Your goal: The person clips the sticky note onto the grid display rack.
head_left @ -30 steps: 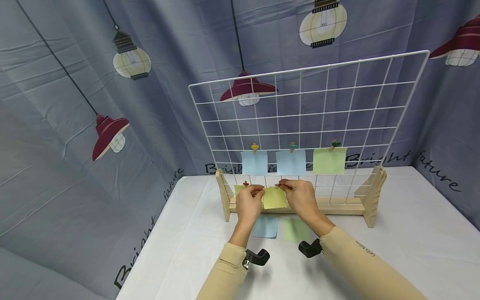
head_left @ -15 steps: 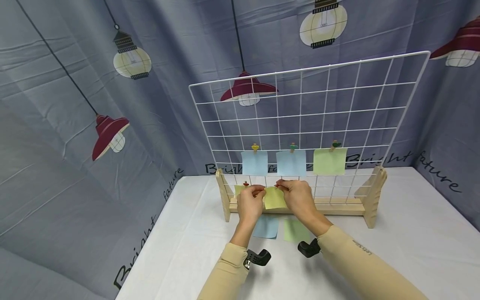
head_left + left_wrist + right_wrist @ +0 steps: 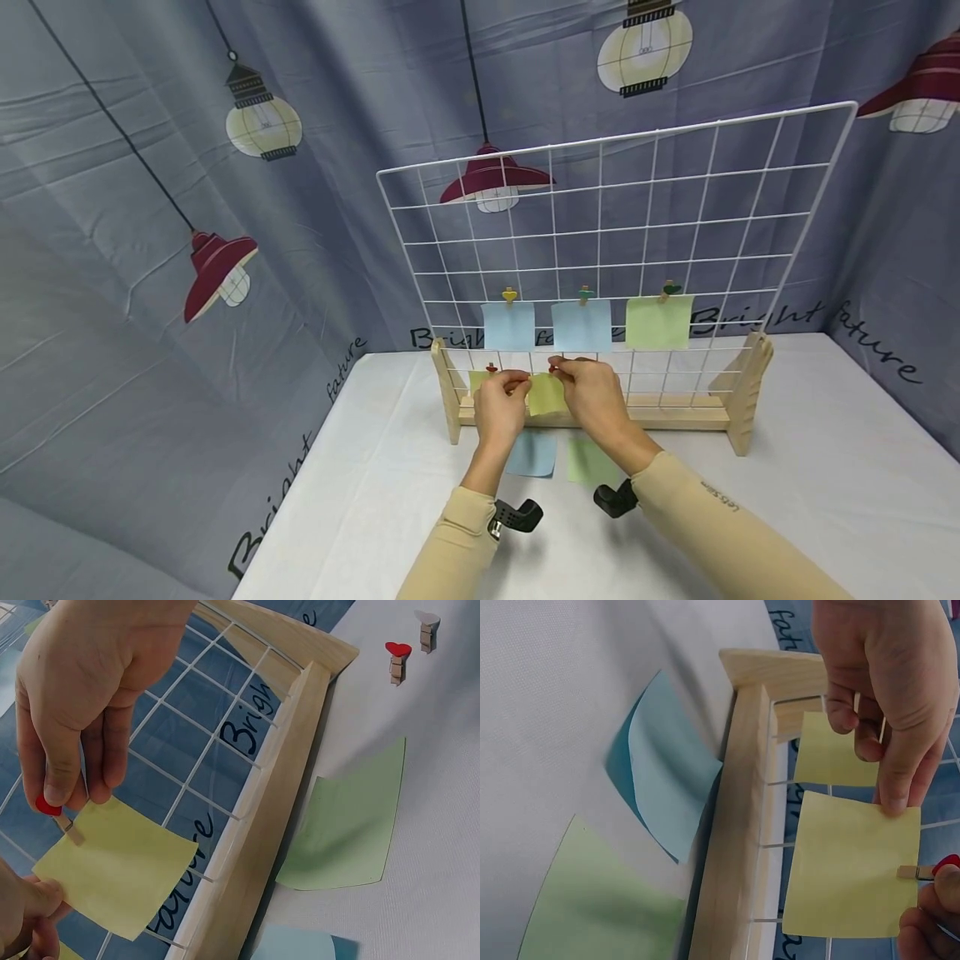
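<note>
A yellow paper note (image 3: 547,396) hangs against the lower part of the white wire grid (image 3: 600,229). My left hand (image 3: 500,410) pinches its left edge near the top corner, thumb against the paper. In my right hand (image 3: 597,393) is a small wooden clothespin (image 3: 67,825) with a red heart, gripped between thumb and fingers. The clothespin's tip lies over the note's top edge; whether it also bites a grid wire I cannot tell. Partly behind my left hand, another yellow note (image 3: 836,750) hangs under a red-heart clothespin (image 3: 492,367).
Higher on the grid, two blue notes (image 3: 509,327) and a green note (image 3: 659,323) hang from heart clothespins. A wooden stand (image 3: 678,414) carries the grid. A blue note (image 3: 532,454), a green note (image 3: 592,461) and two clothespins (image 3: 397,667) lie on the white table.
My right hand has shifted slightly left along the note's top edge with the clothespin. The left hand stays nearly in place on the note.
</note>
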A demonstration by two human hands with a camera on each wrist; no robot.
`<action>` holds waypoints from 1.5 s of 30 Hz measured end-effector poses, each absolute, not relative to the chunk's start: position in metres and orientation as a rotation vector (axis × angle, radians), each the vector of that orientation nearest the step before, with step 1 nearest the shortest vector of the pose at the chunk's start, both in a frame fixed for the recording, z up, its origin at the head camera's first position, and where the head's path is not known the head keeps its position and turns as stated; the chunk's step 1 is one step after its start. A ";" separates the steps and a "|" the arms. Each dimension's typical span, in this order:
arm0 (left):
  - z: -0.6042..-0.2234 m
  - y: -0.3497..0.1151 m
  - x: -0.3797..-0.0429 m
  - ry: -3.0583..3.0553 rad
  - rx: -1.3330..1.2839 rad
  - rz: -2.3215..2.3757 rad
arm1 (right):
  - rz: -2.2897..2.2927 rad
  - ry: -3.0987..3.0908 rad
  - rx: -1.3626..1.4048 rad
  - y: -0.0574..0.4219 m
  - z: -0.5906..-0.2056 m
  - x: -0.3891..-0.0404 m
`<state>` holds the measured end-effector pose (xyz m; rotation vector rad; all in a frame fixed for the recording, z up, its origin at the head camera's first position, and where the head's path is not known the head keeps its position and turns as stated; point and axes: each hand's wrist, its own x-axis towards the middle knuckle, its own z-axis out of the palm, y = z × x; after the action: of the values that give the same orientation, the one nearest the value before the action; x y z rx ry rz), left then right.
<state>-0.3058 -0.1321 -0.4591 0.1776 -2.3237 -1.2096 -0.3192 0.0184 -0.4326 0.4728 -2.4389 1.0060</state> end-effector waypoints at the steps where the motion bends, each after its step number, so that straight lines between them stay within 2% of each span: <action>1: -0.459 -0.132 -0.306 -2.324 0.180 -1.209 | 1.003 -2.436 0.475 0.018 -0.433 -0.319; 25: -0.457 -0.135 -0.297 -2.307 0.198 -1.198 | 1.068 -2.282 0.520 0.024 -0.440 -0.312; 45: -0.452 -0.137 -0.282 -2.291 0.053 -1.326 | 1.249 -2.346 0.598 0.029 -0.434 -0.291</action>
<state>-0.2823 -0.1365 -0.4520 0.0530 -2.2906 -1.3258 -0.2905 0.0294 -0.4341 0.5983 -2.3457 1.2488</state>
